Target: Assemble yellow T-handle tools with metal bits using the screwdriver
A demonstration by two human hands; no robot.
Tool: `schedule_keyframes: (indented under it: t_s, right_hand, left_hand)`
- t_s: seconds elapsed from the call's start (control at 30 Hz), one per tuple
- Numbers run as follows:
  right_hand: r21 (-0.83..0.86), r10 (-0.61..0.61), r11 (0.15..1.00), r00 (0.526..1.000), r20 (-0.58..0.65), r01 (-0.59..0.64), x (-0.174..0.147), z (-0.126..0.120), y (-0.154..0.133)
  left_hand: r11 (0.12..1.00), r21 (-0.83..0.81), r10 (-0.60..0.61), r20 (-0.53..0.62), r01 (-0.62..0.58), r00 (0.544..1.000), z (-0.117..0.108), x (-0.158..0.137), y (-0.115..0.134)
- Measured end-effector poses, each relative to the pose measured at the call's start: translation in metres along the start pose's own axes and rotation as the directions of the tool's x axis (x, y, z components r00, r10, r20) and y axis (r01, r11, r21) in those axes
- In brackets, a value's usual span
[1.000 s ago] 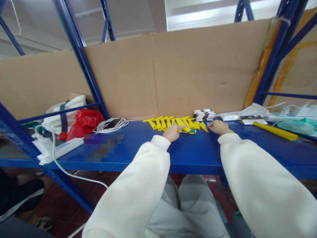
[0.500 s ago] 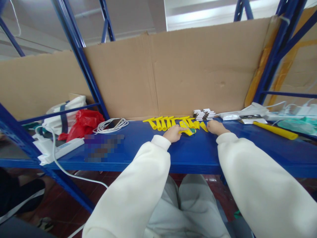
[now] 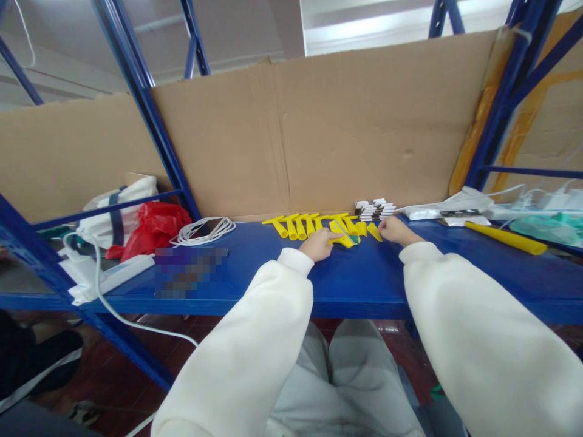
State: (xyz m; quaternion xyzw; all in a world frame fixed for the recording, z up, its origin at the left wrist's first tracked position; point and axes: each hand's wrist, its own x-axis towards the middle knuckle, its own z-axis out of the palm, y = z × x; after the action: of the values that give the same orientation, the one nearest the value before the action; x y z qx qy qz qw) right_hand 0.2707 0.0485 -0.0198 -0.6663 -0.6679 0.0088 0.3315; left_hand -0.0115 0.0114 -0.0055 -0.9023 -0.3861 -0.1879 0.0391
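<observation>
My left hand [image 3: 317, 244] is closed round the handle end of a yellow T-shaped scraper [image 3: 345, 240], which has a green patch near its head and is held low over the blue shelf. Just behind it lies a row of similar yellow T-shaped scrapers [image 3: 300, 228], side by side. My right hand [image 3: 395, 231] has its fingers drawn together beside a small yellow wedge-shaped piece [image 3: 374, 232]. Whether the fingertips touch that piece, or hold something small, cannot be made out. Other short yellow pieces [image 3: 361, 229] lie between the two hands.
Small white-and-dark boxes [image 3: 376, 210] are stacked against the cardboard panel [image 3: 346, 133]. A long yellow tube [image 3: 505, 238] lies at right. Leftward are a coiled white cable [image 3: 204, 232], a red plastic bag [image 3: 157, 227] and a power strip [image 3: 122, 272]. Blue posts [image 3: 159, 127] frame the shelf.
My right hand has shifted very slightly up and left, its fingers nearer the yellow wedge-shaped piece. The left hand and its scraper look almost unchanged.
</observation>
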Motion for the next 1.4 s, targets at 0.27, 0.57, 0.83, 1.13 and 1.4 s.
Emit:
schedule_keyframes:
  t_s: [0.27,0.57,0.83,1.13,1.4]
  right_hand:
    - [0.427,-0.317,0.857,0.948,-0.007,0.29,-0.017,0.008,-0.059]
    - [0.363,-0.46,0.837,0.886,0.062,0.409,-0.023,0.02,-0.071]
    - [0.351,-0.442,0.852,0.893,0.084,0.389,-0.028,0.014,-0.076]
    - [0.551,-0.281,0.813,0.956,0.089,0.188,-0.031,0.019,-0.078]
    - [0.689,-0.18,0.718,0.982,0.047,0.099,-0.035,0.012,-0.082]
  left_hand:
    - [0.999,0.032,-0.008,-0.049,0.01,0.999,-0.003,0.0,0.004]
    - [0.999,0.034,-0.011,-0.047,0.013,0.999,-0.004,-0.002,0.008]
    - [0.999,0.031,-0.015,-0.041,0.016,0.999,-0.004,-0.003,0.008]
    - [0.999,0.044,-0.001,-0.018,0.002,1.0,-0.008,-0.004,0.01]
    - [0.999,-0.036,0.01,-0.113,-0.014,0.994,-0.008,-0.002,0.007]
